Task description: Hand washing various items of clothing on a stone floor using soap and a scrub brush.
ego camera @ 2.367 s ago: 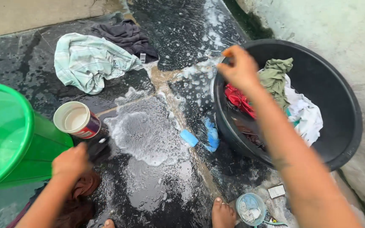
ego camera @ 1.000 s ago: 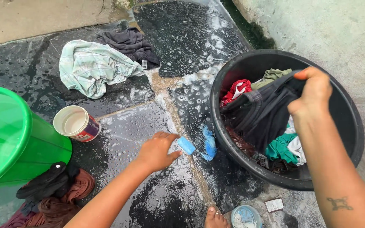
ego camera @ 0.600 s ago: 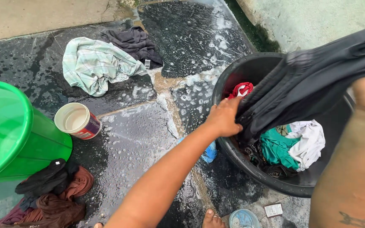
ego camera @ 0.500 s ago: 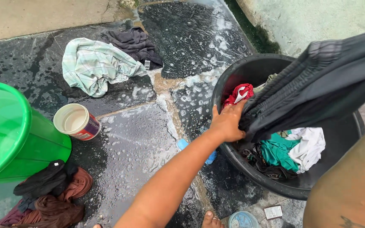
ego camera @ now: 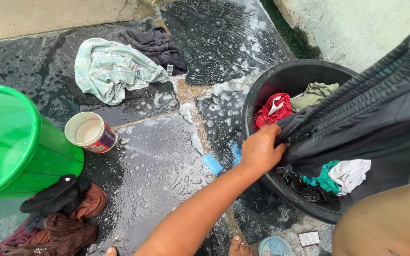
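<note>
My left hand [ego camera: 261,149] is closed on the lower end of a dark grey garment [ego camera: 371,123], right at the near rim of a black basin [ego camera: 281,78]. The garment stretches up and to the right, out of the picture. Only my right forearm [ego camera: 380,227] shows at the bottom right; that hand is out of frame. In the basin lie a red cloth [ego camera: 271,109], an olive cloth [ego camera: 314,92], a teal cloth [ego camera: 326,180] and a white cloth [ego camera: 352,173].
A blue soap bar [ego camera: 211,164] lies on the wet, soapy floor beside the basin. A green tub [ego camera: 5,137] and a white cup [ego camera: 90,132] stand at the left. A plaid shirt [ego camera: 112,71] lies at the back, a brown and black clothes pile [ego camera: 58,213] at the bottom left.
My left hand left the soap bar and took hold of the dark garment at the basin rim. The garment rose out of the basin, up and to the right.
</note>
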